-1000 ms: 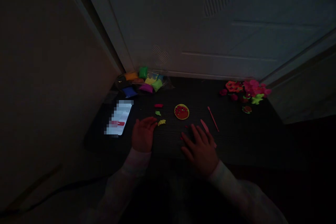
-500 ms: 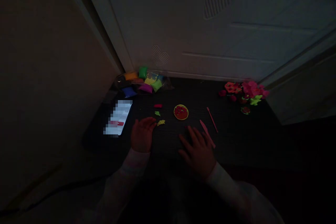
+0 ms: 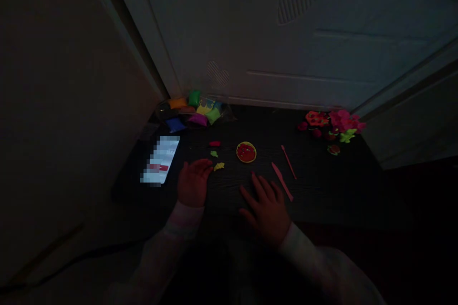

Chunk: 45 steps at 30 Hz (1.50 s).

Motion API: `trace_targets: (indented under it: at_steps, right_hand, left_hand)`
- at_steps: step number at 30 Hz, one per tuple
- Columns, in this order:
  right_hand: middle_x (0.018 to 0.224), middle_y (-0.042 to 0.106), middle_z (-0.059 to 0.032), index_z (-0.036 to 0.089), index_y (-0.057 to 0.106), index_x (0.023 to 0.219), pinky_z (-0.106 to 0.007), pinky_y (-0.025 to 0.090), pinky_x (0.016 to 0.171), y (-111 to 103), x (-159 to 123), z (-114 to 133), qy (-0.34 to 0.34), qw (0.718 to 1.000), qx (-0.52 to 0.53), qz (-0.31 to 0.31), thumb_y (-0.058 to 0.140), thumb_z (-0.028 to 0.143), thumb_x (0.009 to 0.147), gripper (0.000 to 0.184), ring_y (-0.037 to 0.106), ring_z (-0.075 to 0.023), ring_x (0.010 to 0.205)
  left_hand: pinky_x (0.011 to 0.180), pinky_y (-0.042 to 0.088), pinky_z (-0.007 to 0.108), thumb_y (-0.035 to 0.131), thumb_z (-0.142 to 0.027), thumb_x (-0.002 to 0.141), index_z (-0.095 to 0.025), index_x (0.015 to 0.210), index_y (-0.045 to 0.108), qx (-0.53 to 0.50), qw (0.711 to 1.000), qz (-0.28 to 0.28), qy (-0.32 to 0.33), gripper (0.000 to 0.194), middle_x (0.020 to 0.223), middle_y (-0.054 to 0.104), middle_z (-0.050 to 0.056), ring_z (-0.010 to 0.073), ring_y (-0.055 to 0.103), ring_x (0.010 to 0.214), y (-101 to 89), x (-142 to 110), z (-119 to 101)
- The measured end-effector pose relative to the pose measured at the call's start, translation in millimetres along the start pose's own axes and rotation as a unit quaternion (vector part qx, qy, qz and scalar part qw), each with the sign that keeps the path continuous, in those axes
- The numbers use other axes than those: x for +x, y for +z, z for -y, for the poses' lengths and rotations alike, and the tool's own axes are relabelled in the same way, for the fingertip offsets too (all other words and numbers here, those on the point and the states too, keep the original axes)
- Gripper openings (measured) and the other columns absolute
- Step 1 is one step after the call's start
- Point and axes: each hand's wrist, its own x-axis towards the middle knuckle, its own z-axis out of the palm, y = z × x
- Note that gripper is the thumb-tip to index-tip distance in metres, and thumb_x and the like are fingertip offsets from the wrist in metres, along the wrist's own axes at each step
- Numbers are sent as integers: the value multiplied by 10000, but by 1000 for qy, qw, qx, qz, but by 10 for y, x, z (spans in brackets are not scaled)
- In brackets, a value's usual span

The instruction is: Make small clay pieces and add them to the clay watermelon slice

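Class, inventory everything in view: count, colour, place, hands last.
table: 1, dark, beneath
phone: 1, white-screened, left
bagged packets: several, mixed colours, back left
disc: 1, red, yellow rim, centre
red piece: 1, red, left of disc
green piece: 1, green, by red piece
yellow piece: 1, yellow, by green piece
stick: 1, pink, right of disc
knife-shaped tool: 1, pink, nearer than stick
red bit: 1, red, nearer than disc
moulded shapes: several, pink, orange, green, back right
panelled surface: 1, grey, behind table
wall: 1, brownish, left
strip: 1, black, lower left
sleeves: 2, pale, bottom
left hand: 1, bare, by yellow piece
right hand: 1, bare, near red bit
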Motion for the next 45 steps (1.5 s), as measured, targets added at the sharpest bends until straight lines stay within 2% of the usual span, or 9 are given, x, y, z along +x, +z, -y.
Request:
trace_targets:
  at_steps: [6, 10, 14, 18, 22, 26, 30, 34, 45]
  right_hand:
    - [1309, 351, -91, 301, 444, 1178, -440, 181, 922, -8, 16, 16, -22, 1000, 9, 5, 398, 535, 754, 486, 309, -263, 1164]
    - [1317, 336, -91, 289, 456, 1169, -461, 189, 910, -4, 24, 17, 50, 999, -7, -7, 373, 498, 782, 448, 282, -274, 1180]
    - [1307, 353, -96, 305, 446, 1175, -446, 192, 915, -3, 28, 22, -13, 1000, 13, 6, 363, 552, 761, 489, 307, -256, 1171]
    - [1318, 332, -110, 295, 479, 1149, -459, 184, 911, -6, 34, 17, 53, 999, -4, -9, 363, 522, 776, 451, 294, -280, 1174]
    - [1318, 342, -78, 311, 428, 1188, -442, 185, 921, 9, 27, 16, -32, 999, 0, 8, 389, 549, 749, 501, 312, -260, 1161]
    - [1319, 332, -96, 297, 464, 1160, -466, 183, 909, 22, 20, 9, 54, 998, -13, -19, 398, 512, 763, 456, 295, -281, 1171]
    - [1312, 350, -82, 329, 433, 1178, -438, 181, 922, 21, 10, 15, -21, 1000, 5, 3, 407, 539, 746, 481, 310, -254, 1166]
    - [1319, 333, -95, 307, 472, 1149, -460, 187, 908, 8, 25, 4, 61, 998, -9, -16, 378, 518, 770, 444, 294, -276, 1175]
    - [1322, 333, -80, 316, 431, 1185, -450, 182, 917, -10, 42, 0, -8, 1000, -3, 10, 391, 535, 756, 483, 298, -267, 1171]
  left_hand:
    - [736, 424, 297, 356, -383, 788, -154, 630, 646, 5, 1000, 1, 2, 402, 671, 658, 40, 151, 604, 726, -5, -2, -1]
    - [725, 429, 293, 324, -366, 799, -149, 623, 647, -4, 1000, -7, -1, 428, 654, 655, 45, 149, 605, 713, 2, -2, 3]
    - [722, 429, 294, 353, -367, 790, -150, 621, 647, -4, 1000, -2, 1, 403, 660, 656, 43, 150, 603, 713, 6, 3, 5]
    - [726, 427, 296, 365, -385, 785, -148, 628, 647, -3, 1000, 0, 4, 401, 657, 656, 40, 150, 602, 719, 8, -1, 3]
    - [725, 426, 285, 364, -377, 787, -148, 636, 647, -5, 1000, 7, -3, 394, 662, 656, 36, 146, 601, 725, 8, -13, 2]
    - [734, 421, 295, 361, -386, 786, -153, 639, 645, -1, 1000, 6, 3, 396, 674, 658, 37, 150, 602, 731, 4, -14, 4]
    - [745, 415, 302, 384, -396, 777, -159, 627, 642, 11, 1000, 0, 4, 381, 666, 657, 36, 153, 603, 730, 4, -5, 1]
    - [738, 419, 297, 370, -395, 780, -150, 633, 647, 3, 1000, 2, 1, 398, 660, 657, 40, 152, 603, 725, 0, -2, 3]
    - [742, 419, 303, 387, -397, 775, -158, 631, 644, 11, 1000, 2, 6, 380, 667, 656, 37, 153, 602, 723, -3, -8, 5]
